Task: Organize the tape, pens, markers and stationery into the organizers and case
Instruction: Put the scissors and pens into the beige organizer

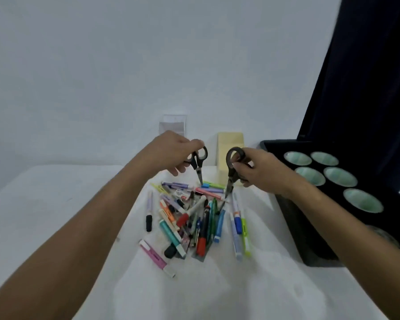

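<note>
Scissors, one pair per hand: our left hand point(171, 151) pinches small scissors point(198, 161), right hand point(259, 168) clamps larger scissors point(232, 167); rigid, light, points down, so we hold the handles.

black-handled scissors point(198, 161), a second pair point(233, 166) the same. white desk point(56, 192). black organizer point(310, 227), mint-green cups point(340, 176). pale yellow box point(230, 153). red marker point(201, 244), pink highlighter point(153, 254).
</note>
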### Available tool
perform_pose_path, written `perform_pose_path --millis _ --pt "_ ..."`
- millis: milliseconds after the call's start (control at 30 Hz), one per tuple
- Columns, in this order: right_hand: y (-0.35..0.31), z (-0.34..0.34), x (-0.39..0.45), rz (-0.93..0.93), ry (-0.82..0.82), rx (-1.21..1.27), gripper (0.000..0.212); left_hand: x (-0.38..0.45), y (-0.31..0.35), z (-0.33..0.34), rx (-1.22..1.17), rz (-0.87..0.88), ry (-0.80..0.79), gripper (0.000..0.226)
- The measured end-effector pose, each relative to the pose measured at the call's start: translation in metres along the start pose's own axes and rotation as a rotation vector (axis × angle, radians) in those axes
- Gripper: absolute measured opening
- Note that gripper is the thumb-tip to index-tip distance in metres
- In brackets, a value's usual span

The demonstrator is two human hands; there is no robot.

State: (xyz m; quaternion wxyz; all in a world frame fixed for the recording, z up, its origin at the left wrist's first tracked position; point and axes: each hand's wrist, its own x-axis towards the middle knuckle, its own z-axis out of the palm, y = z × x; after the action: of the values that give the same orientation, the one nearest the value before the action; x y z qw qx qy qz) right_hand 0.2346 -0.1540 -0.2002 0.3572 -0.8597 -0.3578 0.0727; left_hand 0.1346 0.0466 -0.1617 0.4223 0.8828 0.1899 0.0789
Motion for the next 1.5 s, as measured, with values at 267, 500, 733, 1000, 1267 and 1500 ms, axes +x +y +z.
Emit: perform_pose_path --millis 267,500,733,1000,1267,1500 --pt "-0.014 -0.05 0.043 -0.007 0.139 0.062 0.013 0.057 0.044 -0.007 -0.127 0.08 0.019 0.046" --pt "-0.001 -0.059 0.092 -0.003 0.294 0.047 0.016 0.117 0.054 0.013 -0.209 0.078 0.046 0.048" --pt "0.027 -0.047 0.139 0.034 0.375 0.131 0.014 0.177 0.042 0.04 -0.252 -0.016 0.017 0.038" --pt "0.056 -0.025 0.171 0.147 0.317 0.076 0.021 0.212 0.027 0.073 -0.249 -0.147 -0.011 0.038" --pt "0.077 -0.003 0.182 0.255 0.301 0.162 0.024 0.218 0.019 0.094 -0.298 -0.196 0.0 0.017" --pt "0.074 0.002 0.172 0.258 0.253 0.146 0.053 0.21 0.014 0.096 -0.306 -0.177 -0.052 0.012"
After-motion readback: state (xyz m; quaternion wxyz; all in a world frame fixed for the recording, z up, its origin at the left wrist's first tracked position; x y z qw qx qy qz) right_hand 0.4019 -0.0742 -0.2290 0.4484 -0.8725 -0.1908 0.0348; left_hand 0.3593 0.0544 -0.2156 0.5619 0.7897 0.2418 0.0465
